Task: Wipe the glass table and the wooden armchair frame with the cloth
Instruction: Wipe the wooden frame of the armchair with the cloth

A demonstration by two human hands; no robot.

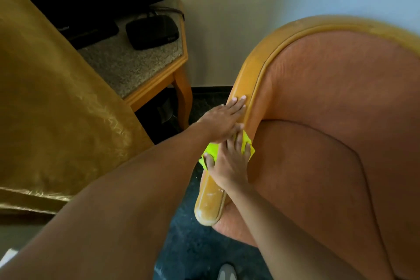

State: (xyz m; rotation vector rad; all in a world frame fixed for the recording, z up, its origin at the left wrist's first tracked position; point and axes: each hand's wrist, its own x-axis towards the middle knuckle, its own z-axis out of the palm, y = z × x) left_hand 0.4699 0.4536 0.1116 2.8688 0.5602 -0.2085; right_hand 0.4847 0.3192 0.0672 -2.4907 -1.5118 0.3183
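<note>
So at this point I was on the armchair part of the job, working the frame (pixel 251 79) along the armrest. My right hand (pixel 229 163) was flat with the fingers spread, pressing the cloth (pixel 210 150) down onto the wood about midway along the rail, not really gripping it, more pinning it. My left hand (pixel 223 121) was open too, palm down on the rail just above the cloth, touching the wood and right up against the right hand.

Progress-wise, my guess was the frame was nowhere near done. The rounded front end of the armrest below my hands looked scuffed and whitish, and the curved top rail running up and over the backrest looked dull and patchy as well, so both stretches seemed left to do. The glass table wasn't in view at all, so I couldn't say whether it had been wiped.

Room to move: the rail was narrow, with the cushion (pixel 341 143) tight against its inner edge and open floor (pixel 186 245) off the outer edge, so sliding along it was easy but sideways the cloth would slip off. The side worktop (pixel 159 75) with a black box (pixel 152 32) on it sat near on my left, and a gold drape (pixel 45 98) hung close by, neither touching the chair
</note>
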